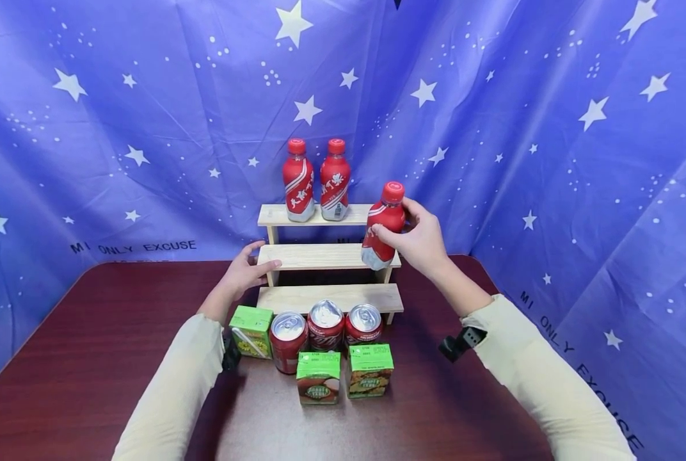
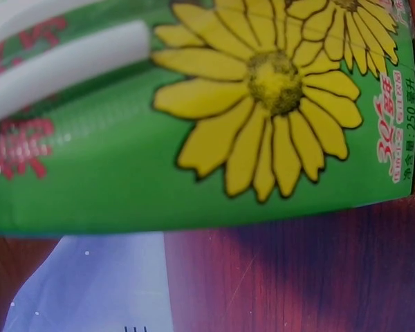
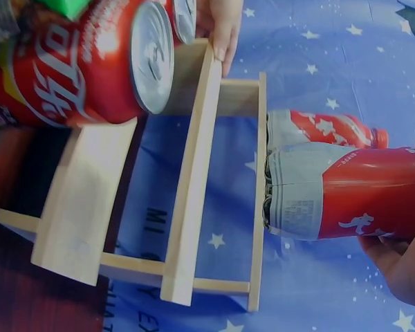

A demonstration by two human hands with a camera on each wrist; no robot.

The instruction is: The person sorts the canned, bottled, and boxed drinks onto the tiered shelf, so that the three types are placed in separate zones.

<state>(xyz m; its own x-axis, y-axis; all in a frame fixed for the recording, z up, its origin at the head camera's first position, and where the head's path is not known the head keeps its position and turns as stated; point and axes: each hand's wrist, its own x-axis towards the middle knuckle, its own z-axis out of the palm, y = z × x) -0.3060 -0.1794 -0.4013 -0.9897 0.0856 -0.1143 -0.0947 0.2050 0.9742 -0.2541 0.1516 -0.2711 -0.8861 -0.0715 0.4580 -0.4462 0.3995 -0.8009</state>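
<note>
My right hand (image 1: 422, 239) grips a red drink bottle (image 1: 384, 225), slightly tilted, in front of the right end of the wooden three-step shelf (image 1: 320, 256). In the right wrist view the held bottle (image 3: 373, 194) has its base close to the top board (image 3: 261, 263); whether they touch I cannot tell. Two matching bottles, a left one (image 1: 299, 182) and a right one (image 1: 335, 182), stand upright on the top step. At the middle step's left end, my left hand (image 1: 240, 274) holds the board, thumb on top; its other fingers are partly hidden.
Three red cans (image 1: 288, 342) stand before the bottom step. A green carton with a straw (image 1: 252, 333) is left of them, close to the left wrist camera; two more green cartons (image 1: 318, 379) stand in front. A blue star-printed curtain (image 1: 164, 128) hangs behind the dark table (image 1: 118, 358).
</note>
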